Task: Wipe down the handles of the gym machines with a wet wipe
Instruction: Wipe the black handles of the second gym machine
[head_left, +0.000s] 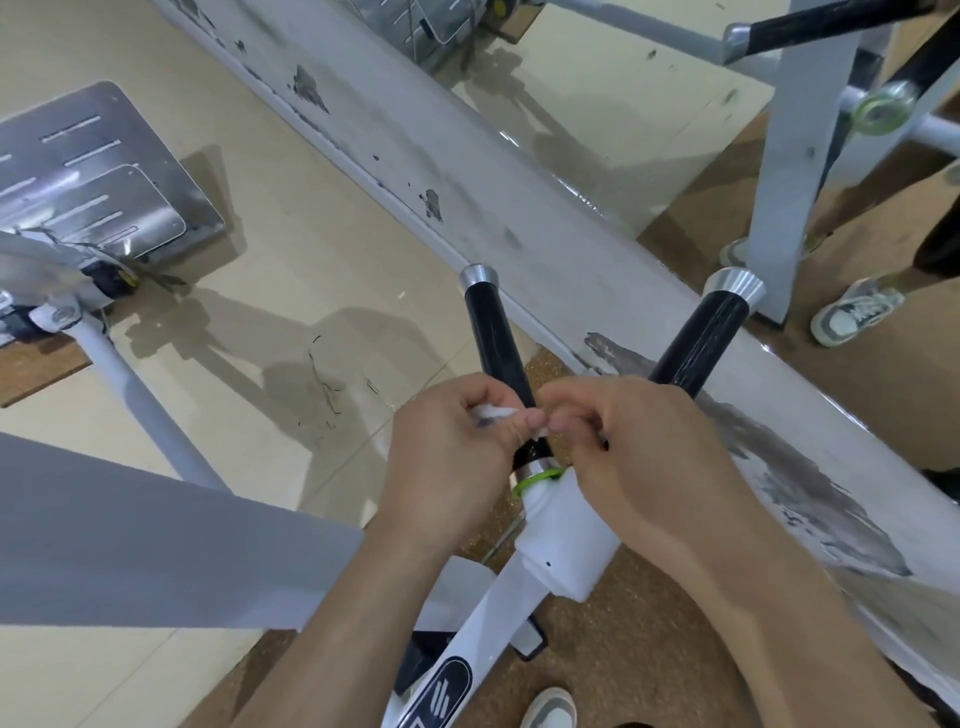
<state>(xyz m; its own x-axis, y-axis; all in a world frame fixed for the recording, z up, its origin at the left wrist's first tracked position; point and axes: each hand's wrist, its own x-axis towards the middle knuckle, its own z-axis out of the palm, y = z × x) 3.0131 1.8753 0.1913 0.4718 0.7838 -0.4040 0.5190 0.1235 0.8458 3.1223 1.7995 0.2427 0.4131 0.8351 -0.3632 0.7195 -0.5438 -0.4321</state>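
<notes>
The wet wipe is located at the lower part of the left handle, just above the silver collar and green ring where the handle is joined to the white machine arm. Only a small white portion of the wipe is exposed.

The left hand is positioned against the left side of this handle. Its fingers are curled and the wipe is pinched between thumb and fingers.

The right hand is positioned on the opposite side of the same handle, with the thumb tip brought nearly against the left thumb. Its fingers are curled tightly. A sliver of white is seen between the two thumbs, but whether the wipe is actually gripped by this hand cannot be told.

The right handle is angled away from the left one in a V. It is black, is capped in silver, and is not touched by either hand.

A chipped white frame is run diagonally behind both handles. A metal footplate is seen at the far left, over the tiled floor. A shoe is seen at the bottom edge.
</notes>
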